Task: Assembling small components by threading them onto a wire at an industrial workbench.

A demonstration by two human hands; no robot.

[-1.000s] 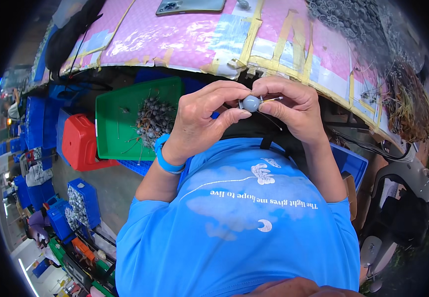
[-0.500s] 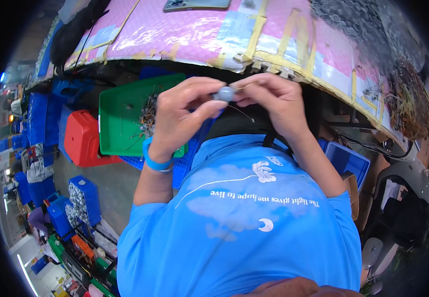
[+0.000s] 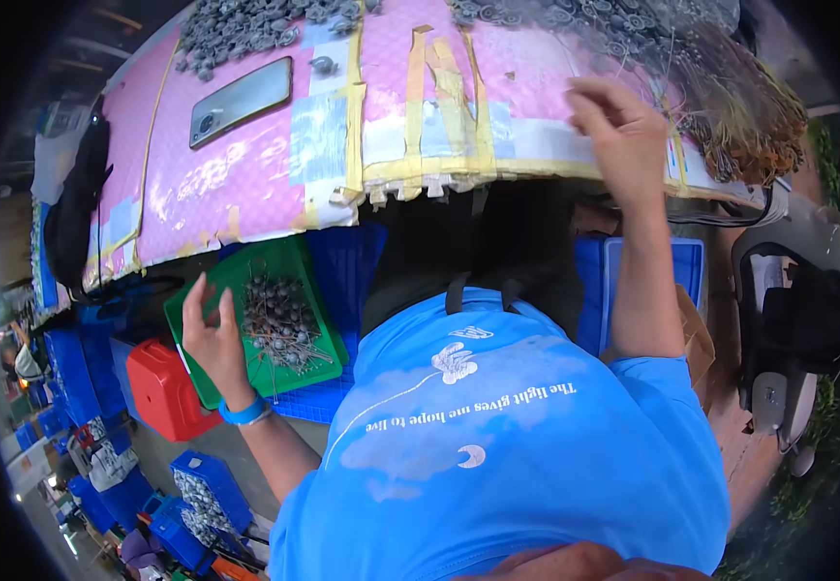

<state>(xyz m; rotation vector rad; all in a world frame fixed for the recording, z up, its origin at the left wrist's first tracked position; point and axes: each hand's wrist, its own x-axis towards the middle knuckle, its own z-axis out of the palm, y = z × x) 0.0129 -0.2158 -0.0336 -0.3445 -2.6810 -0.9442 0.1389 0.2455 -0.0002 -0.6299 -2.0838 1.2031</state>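
My left hand (image 3: 213, 339) is over the left side of the green tray (image 3: 308, 276), its fingers apart and nothing visible in them. Beside it in the tray lies a heap of small grey balls on thin wires (image 3: 282, 320). On the right, my right hand (image 3: 623, 131) reaches above the pink-covered table (image 3: 526, 102), thumb and bent fingers apart, with no object visible between them. The nearest things to it are a bundle of thin brownish wires (image 3: 744, 121) and a pile of grey round pieces (image 3: 623, 24).
A phone (image 3: 242, 102) lies on the table, with another pile of grey pieces (image 3: 245, 34) behind it. A red stool-like plastic item (image 3: 163, 387) stands beside the green tray. Blue crates (image 3: 654, 281) are at the right, near a grey scooter-like vehicle (image 3: 793, 252).
My hands have parted. The grey ball and wire between them are no longer there. My left hand has moved down to the tray, my right out over the table. The view has shifted.
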